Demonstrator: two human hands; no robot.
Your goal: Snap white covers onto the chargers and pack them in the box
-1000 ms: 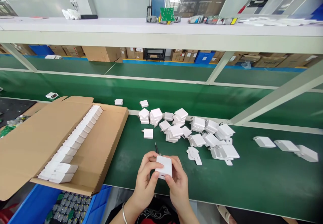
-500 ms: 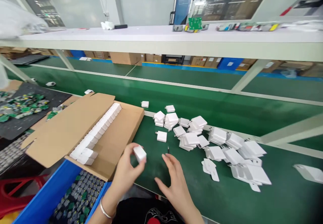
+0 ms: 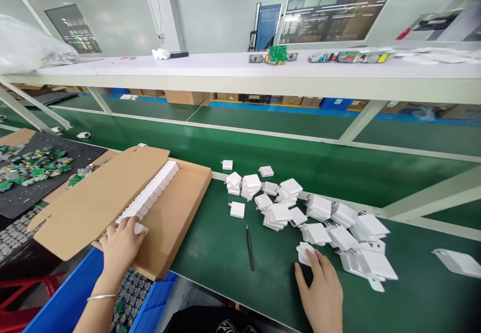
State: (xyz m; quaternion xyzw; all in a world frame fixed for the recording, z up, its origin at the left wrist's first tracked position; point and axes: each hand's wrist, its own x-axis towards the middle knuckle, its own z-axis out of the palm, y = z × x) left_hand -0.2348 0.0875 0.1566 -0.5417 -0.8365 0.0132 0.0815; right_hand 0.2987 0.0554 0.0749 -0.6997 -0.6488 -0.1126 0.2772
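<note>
My left hand [image 3: 122, 245] is inside the open cardboard box [image 3: 190, 203], fingers curled round a white charger [image 3: 140, 229] at the near end of a row of white chargers [image 3: 154, 190]. Part of that charger is hidden by the hand. On the right, my right hand [image 3: 321, 288] rests over the green table with thumb and fingers apart. Its fingertips touch a small stack of flat white pieces [image 3: 303, 251]. Black tweezers [image 3: 250, 249] lie on the table between the hands.
White charger housings [image 3: 280, 213] lie in heaps along the table's back and right. A blue bin [image 3: 161, 298] of circuit parts stands below the box. Circuit boards [image 3: 37, 168] cover a black sheet at left. A long shelf [image 3: 225, 67] crosses above the table.
My left hand has carried the white charger from over the table into the box. My right hand has moved right, to the flat white pieces, uncovering the tweezers.
</note>
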